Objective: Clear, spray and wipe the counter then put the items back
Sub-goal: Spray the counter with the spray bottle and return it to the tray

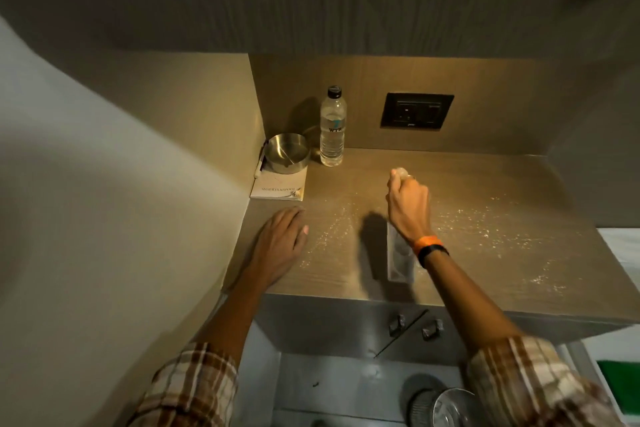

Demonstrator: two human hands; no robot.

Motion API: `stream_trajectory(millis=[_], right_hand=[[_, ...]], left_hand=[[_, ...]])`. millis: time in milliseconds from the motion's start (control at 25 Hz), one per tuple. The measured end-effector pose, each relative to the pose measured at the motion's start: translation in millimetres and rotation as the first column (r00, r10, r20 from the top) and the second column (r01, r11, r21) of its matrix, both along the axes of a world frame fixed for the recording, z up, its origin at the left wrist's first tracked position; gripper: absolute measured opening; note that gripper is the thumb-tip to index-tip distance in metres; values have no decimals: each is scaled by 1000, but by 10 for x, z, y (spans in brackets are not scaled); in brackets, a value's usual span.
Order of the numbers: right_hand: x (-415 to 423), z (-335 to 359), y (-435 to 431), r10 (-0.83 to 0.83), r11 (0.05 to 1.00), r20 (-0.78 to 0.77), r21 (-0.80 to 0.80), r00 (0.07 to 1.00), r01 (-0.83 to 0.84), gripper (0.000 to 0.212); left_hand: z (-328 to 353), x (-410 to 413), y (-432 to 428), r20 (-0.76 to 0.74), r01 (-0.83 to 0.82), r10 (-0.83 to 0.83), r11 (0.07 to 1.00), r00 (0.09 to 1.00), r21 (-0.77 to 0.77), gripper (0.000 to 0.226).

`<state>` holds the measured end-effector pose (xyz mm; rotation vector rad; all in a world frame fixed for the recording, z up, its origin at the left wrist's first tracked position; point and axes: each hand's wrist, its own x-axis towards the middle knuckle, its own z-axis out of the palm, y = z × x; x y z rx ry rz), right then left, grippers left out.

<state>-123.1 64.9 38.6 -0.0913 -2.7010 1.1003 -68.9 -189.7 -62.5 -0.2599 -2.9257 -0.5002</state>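
Note:
My right hand point(408, 204) grips the top of a clear spray bottle point(400, 258) held above the middle of the wooden counter point(485, 184). White droplets or specks are scattered across the counter around it. My left hand point(282, 243) rests flat, fingers apart, on the counter's front left part. In the back left corner stand a water bottle point(333, 126) and a round steel ashtray point(286, 152), which sits on a white notepad point(280, 185) with a pen point(259, 165) beside it.
A dark wall socket point(416, 111) is set in the back panel. Walls close the counter on the left and back. Below the front edge are cabinet doors with two handles point(415, 326). A steel bin point(446, 407) stands on the floor.

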Motion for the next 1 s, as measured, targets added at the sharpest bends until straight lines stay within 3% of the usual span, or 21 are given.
stream_trajectory(millis=[200, 520, 760, 880, 1000], right_hand=[[-21, -94, 593, -103, 991, -7, 83, 995, 103, 46], [1069, -610, 1430, -50, 993, 231, 119, 972, 23, 60], [224, -252, 2226, -275, 961, -3, 36, 961, 275, 55], [-237, -136, 2627, -289, 957, -3, -28, 957, 289, 55], [-358, -123, 3085, -286, 958, 39, 37, 957, 284, 57]], left_hand=[[4, -428, 615, 53, 104, -105, 994, 993, 15, 62], [-36, -1019, 1618, 180, 159, -153, 987, 972, -18, 74], [-35, -1123, 2303, 181, 194, -180, 979, 967, -60, 75], [-37, -1110, 2679, 177, 200, -187, 978, 966, -58, 77], [-44, -1068, 3106, 175, 201, -190, 978, 966, -50, 72]])
